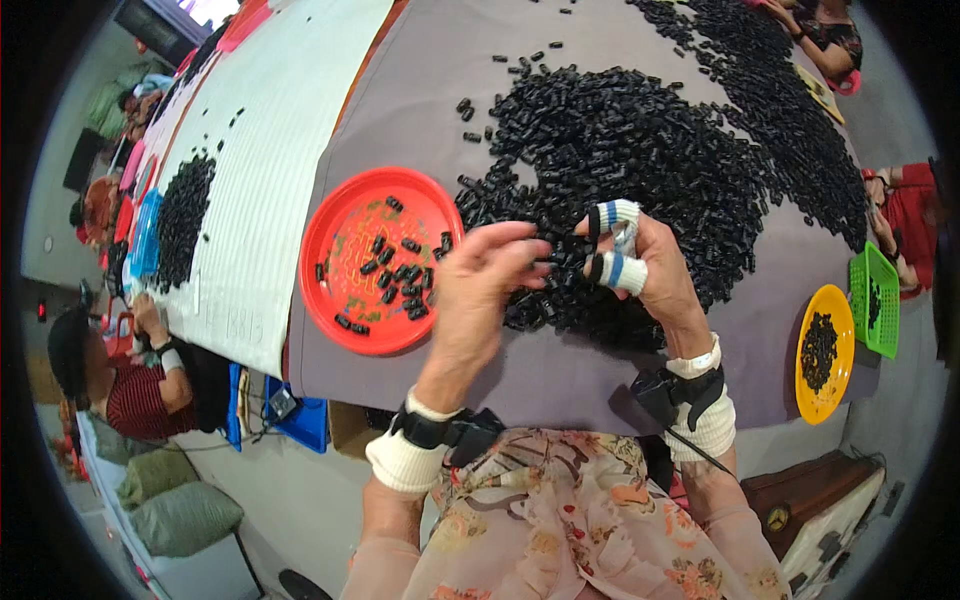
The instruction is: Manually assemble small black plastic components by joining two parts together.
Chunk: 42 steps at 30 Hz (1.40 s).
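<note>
Over the near edge of a heap of small black plastic cylinders (620, 150), both my hands face each other, a short gap between them. My left hand (485, 285) reaches from beside the red plate, fingers loosely bent and apart; the dark pieces behind its tips make a small held part impossible to rule out. My right hand (650, 265) wears white finger sleeves with blue and black bands. Its thumb and forefinger curve toward the heap with their tips apart. On the round red plate (345, 320) lie several black cylinders.
Grey cloth (400, 375) covers the table. A yellow plate (815, 395) and green basket (880, 330) with black pieces stand at the right edge. Another person (150, 390) sits at the left, by a white-covered table (270, 170); others sit at the far right.
</note>
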### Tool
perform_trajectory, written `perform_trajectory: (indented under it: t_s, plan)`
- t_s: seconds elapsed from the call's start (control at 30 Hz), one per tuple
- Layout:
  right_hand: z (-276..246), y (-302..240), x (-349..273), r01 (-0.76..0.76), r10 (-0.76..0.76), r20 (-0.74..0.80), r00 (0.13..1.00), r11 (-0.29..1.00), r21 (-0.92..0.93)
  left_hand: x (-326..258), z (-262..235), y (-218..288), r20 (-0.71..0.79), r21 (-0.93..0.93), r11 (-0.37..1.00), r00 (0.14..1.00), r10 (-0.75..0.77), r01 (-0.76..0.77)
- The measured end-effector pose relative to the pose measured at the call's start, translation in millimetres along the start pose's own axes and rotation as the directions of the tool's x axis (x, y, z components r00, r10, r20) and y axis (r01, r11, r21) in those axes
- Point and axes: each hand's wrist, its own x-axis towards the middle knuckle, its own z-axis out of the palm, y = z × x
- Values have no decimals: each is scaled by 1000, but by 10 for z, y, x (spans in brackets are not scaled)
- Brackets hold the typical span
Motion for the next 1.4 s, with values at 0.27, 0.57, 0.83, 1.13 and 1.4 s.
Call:
perform_trajectory:
  t_s: [0.27,0.57,0.83,1.13,1.4]
  plan:
    - [-437,39,-32,-156,142,-170,975,985,-76,-67,-955,227,-282,582,798,883,376,-154]
    - [-707,125,-146,-232,176,-290,941,957,-173,253,4,-482,256,820,439,921,292,-367]
    - [-813,225,-173,-266,217,-292,932,954,-139,301,141,-656,337,896,180,887,316,-405]
    - [-838,211,35,-101,84,-207,975,992,-74,279,210,-687,337,915,130,902,272,-381]
    - [-551,80,8,-153,144,-103,984,984,-89,195,108,-373,155,511,857,988,-11,-71]
